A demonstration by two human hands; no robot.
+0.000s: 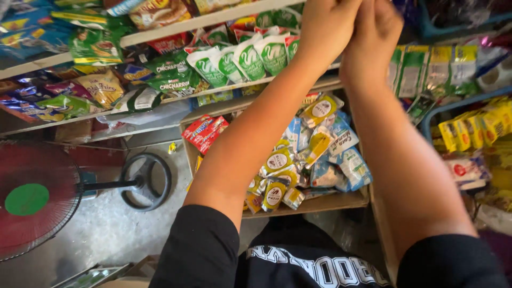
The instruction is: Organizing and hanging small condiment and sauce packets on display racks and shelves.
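We see the left hand [325,26] and right hand [373,24] raised together at the far top edge, just beyond the white-and-green sachets [250,58]; we cannot tell whether the fingers grip anything. Judging from this, nothing is visibly picked yet, and the wooden tray [320,202] of small packets below lies untouched.

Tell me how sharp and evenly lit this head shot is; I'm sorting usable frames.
Head view: both hands raised and cropped at the top edge, slightly soft; the sachets in the wooden tray fairly sharp; soft daylight without hard shadows; shelf lines bow from the wide lens; the fan is cut off left.
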